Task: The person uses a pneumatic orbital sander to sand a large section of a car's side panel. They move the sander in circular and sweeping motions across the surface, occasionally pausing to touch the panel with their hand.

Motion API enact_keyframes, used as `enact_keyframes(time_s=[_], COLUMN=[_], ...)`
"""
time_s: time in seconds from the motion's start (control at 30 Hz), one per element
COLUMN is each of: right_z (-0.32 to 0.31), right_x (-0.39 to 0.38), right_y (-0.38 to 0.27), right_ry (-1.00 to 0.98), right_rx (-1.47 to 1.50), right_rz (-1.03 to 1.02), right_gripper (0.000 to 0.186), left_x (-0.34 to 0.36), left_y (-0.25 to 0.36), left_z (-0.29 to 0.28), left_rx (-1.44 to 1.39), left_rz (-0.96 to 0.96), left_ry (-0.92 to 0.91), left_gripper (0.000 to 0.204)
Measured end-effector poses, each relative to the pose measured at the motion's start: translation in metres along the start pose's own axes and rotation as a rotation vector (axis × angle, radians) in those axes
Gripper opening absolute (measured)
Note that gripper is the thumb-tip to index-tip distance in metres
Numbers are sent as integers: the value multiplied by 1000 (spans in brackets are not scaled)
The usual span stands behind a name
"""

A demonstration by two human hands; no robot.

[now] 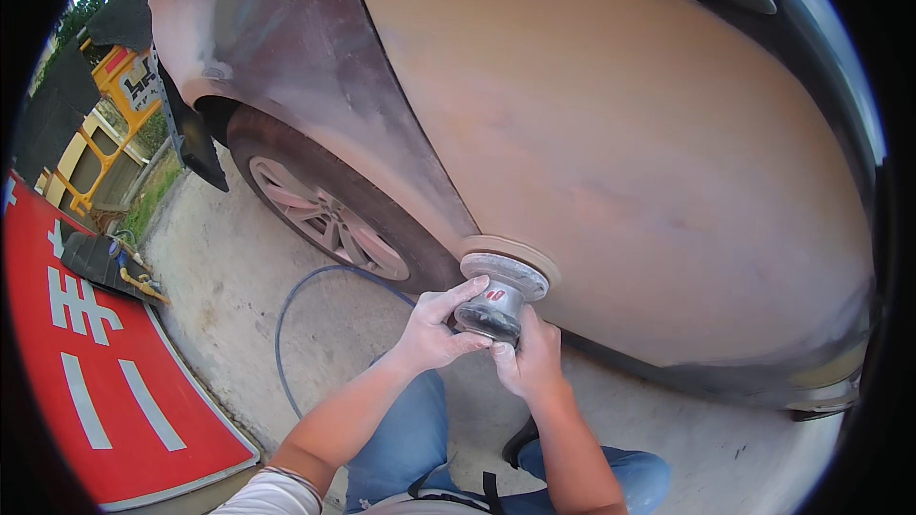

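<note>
Both of my hands grip a round orbital sander with a grey body and a dark lower end. My left hand is closed round its left side, and my right hand closes on it from the right. The hands and the sander are dusted white. The sander's round pad rests against the lower front corner of a car door, close to the seam with the fender. The door is a patchy tan-beige; dark areas show through on the fender. The pad's working face is hidden.
A spoked wheel stands left of the sander. A dark hose loops over the concrete floor. On the left lie a red sign board and a black tray-like piece with fittings. Behind is a yellow barrier.
</note>
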State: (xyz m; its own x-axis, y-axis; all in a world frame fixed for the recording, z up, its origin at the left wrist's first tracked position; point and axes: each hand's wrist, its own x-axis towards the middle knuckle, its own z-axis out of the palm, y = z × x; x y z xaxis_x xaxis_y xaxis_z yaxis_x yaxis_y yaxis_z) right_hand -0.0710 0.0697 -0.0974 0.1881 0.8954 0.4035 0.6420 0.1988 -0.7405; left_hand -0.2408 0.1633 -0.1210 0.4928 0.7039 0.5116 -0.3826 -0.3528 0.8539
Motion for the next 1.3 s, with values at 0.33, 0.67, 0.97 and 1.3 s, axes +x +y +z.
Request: enact_keyframes(time_s=[0.33,0.67,0.97,1.3], right_z=[14,-19,-11,-25], right_x=[-68,-49,-45,-32], right_y=[78,36,33,17], right_ry=[103,89,29,56], right_rx=[37,48,-42,35], right_rz=[94,150,121,113], right_gripper=[72,77,74,82], left_x=[-39,0,-6,16], left_y=[-51,-14,-13,1], left_z=[40,37,34,42], left_rx=[198,136,74,97], left_rz=[-63,-21,-65,32], left_ry=[-143,-202,-175,-207], left_gripper=[79,85,83,85])
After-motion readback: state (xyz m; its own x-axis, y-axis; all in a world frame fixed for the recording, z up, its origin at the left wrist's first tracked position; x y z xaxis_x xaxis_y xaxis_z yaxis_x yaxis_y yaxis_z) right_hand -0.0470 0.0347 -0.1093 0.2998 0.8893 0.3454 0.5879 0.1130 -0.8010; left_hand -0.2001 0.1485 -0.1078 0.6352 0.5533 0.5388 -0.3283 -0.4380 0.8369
